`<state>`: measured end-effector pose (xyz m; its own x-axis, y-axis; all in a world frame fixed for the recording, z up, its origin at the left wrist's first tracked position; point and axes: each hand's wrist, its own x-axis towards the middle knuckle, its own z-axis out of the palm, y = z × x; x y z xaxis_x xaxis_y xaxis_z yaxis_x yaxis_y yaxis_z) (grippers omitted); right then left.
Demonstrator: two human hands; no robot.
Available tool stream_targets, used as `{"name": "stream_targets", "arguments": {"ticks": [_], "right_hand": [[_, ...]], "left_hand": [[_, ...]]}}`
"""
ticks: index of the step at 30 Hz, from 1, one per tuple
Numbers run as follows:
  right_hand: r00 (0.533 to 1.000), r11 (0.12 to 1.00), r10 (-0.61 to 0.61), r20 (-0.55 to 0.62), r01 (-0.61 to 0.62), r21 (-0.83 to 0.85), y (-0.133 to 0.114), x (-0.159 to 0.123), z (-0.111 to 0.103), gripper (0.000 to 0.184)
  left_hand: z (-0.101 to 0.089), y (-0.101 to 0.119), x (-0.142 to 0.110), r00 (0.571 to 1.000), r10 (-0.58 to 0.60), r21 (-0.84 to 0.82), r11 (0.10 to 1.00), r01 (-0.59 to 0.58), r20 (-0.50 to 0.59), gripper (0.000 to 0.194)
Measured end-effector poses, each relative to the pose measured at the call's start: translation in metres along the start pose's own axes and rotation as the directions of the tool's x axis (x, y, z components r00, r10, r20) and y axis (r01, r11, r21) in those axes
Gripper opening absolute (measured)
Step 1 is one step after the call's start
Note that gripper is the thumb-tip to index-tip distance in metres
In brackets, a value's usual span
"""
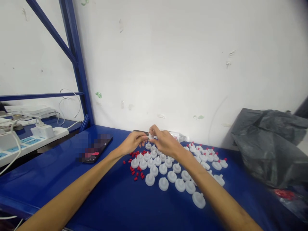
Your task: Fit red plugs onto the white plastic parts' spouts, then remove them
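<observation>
In the head view my right hand (165, 141) pinches a small white plastic piece (150, 136), mostly covered by the fingers. My left hand (133, 141) meets it from the left, its thumb and fingers pressed together; what they grip, if anything, is hidden. Below both hands lie many white plastic discs with short stems (163, 169), stems up or tilted. Small red caps (132, 169) are scattered to their left, under my left hand. Beyond my right forearm stand more white discs whose stems wear red caps (216, 165).
A phone (96, 149) lies on the blue table (115, 199) at left. Behind my hands a clear bottle (180, 137) rests against the wall. A dark plastic bag (267, 144) sits at right, with red pieces (284, 194) below it. A power strip (31, 141) and blue frame (77, 61) stand left.
</observation>
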<state>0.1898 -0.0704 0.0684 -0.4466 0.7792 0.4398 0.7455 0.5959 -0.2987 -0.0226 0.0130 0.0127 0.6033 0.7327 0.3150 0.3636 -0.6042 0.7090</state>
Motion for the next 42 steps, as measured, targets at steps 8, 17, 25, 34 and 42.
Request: {"name": "stream_targets", "arguments": {"ticks": [8, 17, 25, 34, 42], "right_hand": [[0.998, 0.991, 0.049, 0.043, -0.044, -0.125, 0.014, 0.002, -0.007, 0.036], [0.932, 0.919, 0.336, 0.138, -0.293, -0.263, 0.05, -0.005, -0.049, 0.032], [0.792, 0.895, 0.441, 0.422, -0.354, -0.271, 0.055, -0.013, -0.071, 0.03], [0.664, 0.85, 0.527, 0.53, -0.399, -0.344, 0.051, -0.015, -0.067, 0.03], [0.61, 0.837, 0.544, 0.577, -0.439, -0.326, 0.066, -0.018, -0.059, 0.031]], "left_hand": [[-0.011, -0.006, 0.005, 0.996, -0.084, 0.11, 0.991, 0.08, 0.035, 0.031], [-0.07, -0.034, -0.01, 0.839, -0.328, 0.237, 0.94, 0.245, 0.435, 0.029], [-0.074, -0.051, -0.011, 0.782, -0.365, 0.251, 0.929, 0.271, 0.505, 0.029], [-0.07, -0.053, -0.009, 0.786, -0.359, 0.284, 0.928, 0.243, 0.503, 0.029], [-0.069, -0.053, -0.008, 0.804, -0.348, 0.25, 0.934, 0.254, 0.482, 0.028]]}}
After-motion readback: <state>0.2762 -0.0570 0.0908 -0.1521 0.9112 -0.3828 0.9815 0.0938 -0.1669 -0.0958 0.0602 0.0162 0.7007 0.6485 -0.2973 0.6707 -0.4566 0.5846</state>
